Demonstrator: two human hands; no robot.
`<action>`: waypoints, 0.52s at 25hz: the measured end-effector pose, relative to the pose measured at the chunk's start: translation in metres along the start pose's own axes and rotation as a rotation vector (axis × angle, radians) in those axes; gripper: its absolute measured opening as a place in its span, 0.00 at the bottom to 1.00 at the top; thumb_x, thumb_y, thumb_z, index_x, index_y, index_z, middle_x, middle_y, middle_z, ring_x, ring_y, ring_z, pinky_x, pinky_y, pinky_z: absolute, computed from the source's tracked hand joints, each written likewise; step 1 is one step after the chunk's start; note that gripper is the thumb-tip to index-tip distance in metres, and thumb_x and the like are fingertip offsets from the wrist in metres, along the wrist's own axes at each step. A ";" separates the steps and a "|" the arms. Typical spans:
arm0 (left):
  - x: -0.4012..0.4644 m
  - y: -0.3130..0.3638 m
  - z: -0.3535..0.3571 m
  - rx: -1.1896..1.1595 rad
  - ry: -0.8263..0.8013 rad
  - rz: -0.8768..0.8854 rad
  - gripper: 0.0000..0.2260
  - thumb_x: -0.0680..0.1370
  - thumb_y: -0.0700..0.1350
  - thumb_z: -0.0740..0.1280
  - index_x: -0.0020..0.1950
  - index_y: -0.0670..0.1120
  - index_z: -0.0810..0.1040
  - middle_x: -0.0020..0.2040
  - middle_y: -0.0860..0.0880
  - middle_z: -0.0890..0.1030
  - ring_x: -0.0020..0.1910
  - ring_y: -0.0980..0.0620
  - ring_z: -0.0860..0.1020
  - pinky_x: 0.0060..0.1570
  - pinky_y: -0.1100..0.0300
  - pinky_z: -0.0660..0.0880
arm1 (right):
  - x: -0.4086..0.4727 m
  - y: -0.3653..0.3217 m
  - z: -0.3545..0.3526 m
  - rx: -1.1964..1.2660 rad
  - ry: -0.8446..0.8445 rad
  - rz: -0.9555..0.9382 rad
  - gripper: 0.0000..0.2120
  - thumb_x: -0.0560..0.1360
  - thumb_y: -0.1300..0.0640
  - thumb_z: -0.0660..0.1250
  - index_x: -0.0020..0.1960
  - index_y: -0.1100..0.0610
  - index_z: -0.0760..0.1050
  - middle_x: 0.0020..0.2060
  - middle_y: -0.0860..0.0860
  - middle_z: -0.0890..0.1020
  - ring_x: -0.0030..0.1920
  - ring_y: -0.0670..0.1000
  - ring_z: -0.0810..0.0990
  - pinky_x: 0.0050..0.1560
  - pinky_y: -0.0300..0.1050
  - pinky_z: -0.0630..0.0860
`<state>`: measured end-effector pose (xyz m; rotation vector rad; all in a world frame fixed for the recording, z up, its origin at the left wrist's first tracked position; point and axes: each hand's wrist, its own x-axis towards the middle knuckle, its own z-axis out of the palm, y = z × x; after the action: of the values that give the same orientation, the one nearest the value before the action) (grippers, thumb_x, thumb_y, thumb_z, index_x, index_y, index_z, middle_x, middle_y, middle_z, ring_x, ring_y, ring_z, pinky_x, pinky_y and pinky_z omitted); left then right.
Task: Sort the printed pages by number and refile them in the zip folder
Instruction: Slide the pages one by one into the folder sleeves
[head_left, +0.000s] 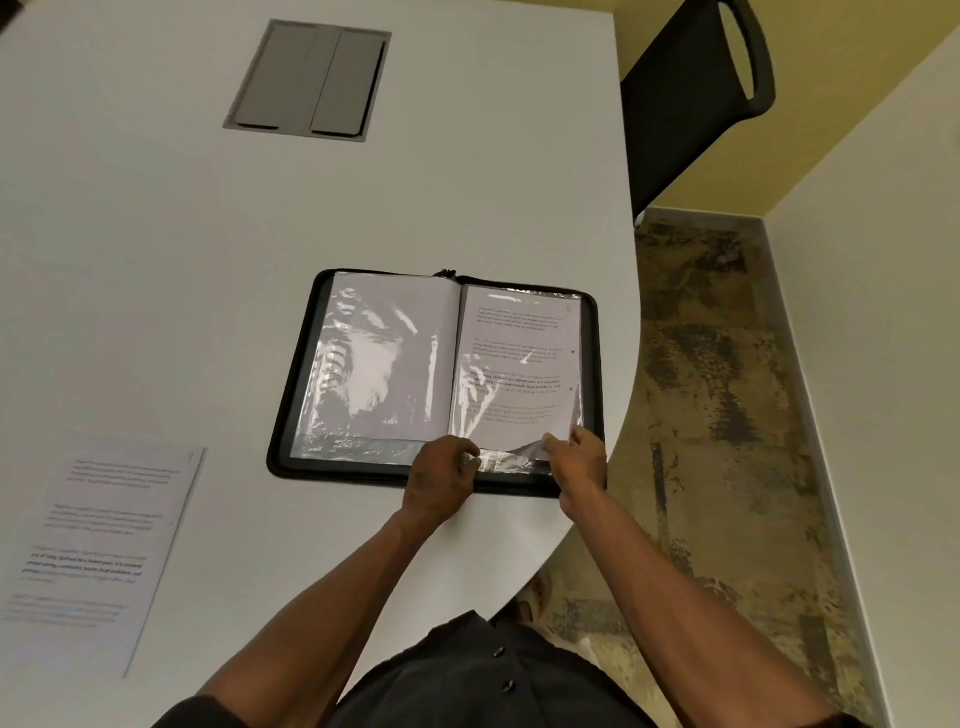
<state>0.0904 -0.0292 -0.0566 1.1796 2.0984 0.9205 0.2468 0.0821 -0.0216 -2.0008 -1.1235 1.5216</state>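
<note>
Printed page (517, 364): one sheet of typed text, lying in the right-hand clear sleeve of the open zip folder (298, 364), long axis running away from the person, its near short edge toward the hands and its near right corner curled up out of the sleeve mouth. Zip folder: black, zip-edged, spread flat near the curved right edge of the white table (156, 208), spine running away from the person; left sleeve (379, 358) shows glare only, contents not legible. Right hand (576, 462): at the page's near right corner, thumb and fingers pinched at the lifted corner and sleeve edge; nearer of the two to the loose corner. Left hand (441, 478): fingers curled, pressing on the near edge of the sleeve close to the spine; whether it pinches the plastic cannot be told. Judgement: the page travels along its long axis, so any seating or withdrawal runs straight away from or toward the person. Second printed sheet (98, 545): loose on the table, well apart to the left. Also: grey hatch (309, 80) set in the table, dark chair (696, 98) beyond
</note>
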 end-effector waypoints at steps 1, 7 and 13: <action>-0.003 0.001 -0.003 -0.011 -0.011 0.013 0.13 0.74 0.44 0.73 0.57 0.46 0.82 0.53 0.50 0.83 0.52 0.51 0.80 0.53 0.56 0.77 | -0.006 -0.006 0.004 0.002 -0.016 -0.040 0.08 0.77 0.61 0.70 0.55 0.54 0.80 0.52 0.50 0.85 0.47 0.49 0.83 0.50 0.45 0.83; 0.000 0.032 -0.031 -0.138 0.098 0.008 0.34 0.72 0.52 0.76 0.75 0.51 0.67 0.64 0.55 0.76 0.57 0.59 0.76 0.50 0.67 0.74 | -0.057 -0.038 0.043 -0.030 -0.211 -0.402 0.11 0.76 0.58 0.71 0.55 0.46 0.81 0.44 0.41 0.85 0.45 0.44 0.85 0.47 0.43 0.84; -0.006 0.015 -0.074 -0.169 0.361 -0.225 0.08 0.79 0.46 0.69 0.55 0.45 0.81 0.45 0.51 0.84 0.43 0.53 0.82 0.38 0.72 0.71 | -0.101 -0.050 0.081 -0.200 -0.491 -0.572 0.14 0.81 0.52 0.65 0.67 0.48 0.78 0.52 0.39 0.82 0.53 0.35 0.80 0.53 0.30 0.74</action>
<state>0.0464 -0.0503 0.0013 0.7135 2.3173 1.2459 0.1442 0.0209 0.0488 -1.2460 -1.9042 1.6513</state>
